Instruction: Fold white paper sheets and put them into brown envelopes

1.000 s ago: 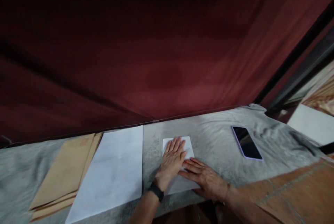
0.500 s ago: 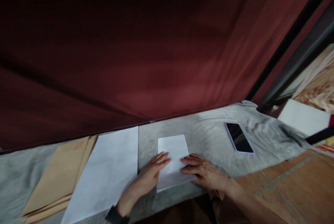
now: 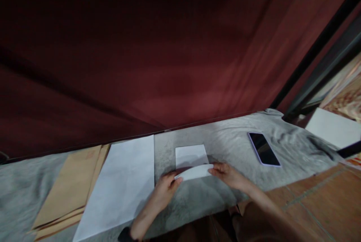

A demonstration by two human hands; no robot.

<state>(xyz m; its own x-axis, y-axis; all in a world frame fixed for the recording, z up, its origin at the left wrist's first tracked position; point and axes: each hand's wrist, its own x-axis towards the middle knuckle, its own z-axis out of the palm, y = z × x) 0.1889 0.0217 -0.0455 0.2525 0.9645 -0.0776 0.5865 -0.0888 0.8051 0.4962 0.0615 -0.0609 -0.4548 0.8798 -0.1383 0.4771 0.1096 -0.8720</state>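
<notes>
A small folded white paper (image 3: 191, 156) lies on the grey cloth-covered table (image 3: 225, 148). Its near edge is lifted and curled toward the far edge. My left hand (image 3: 166, 184) pinches the raised edge at its left corner. My right hand (image 3: 228, 172) holds the same edge at its right corner. Both hands are at the near side of the paper, fingers closed on the raised flap.
A large white sheet (image 3: 121, 185) lies left of the folded paper, with brown envelopes (image 3: 69, 187) beyond it. A dark phone (image 3: 264, 149) rests face up to the right. A dark red curtain (image 3: 169, 54) hangs behind the table. White paper (image 3: 332, 129) sits at the far right.
My hands went from pressing flat on the paper to gripping its near edge. That edge has been lifted and rolled away from me over the paper.
</notes>
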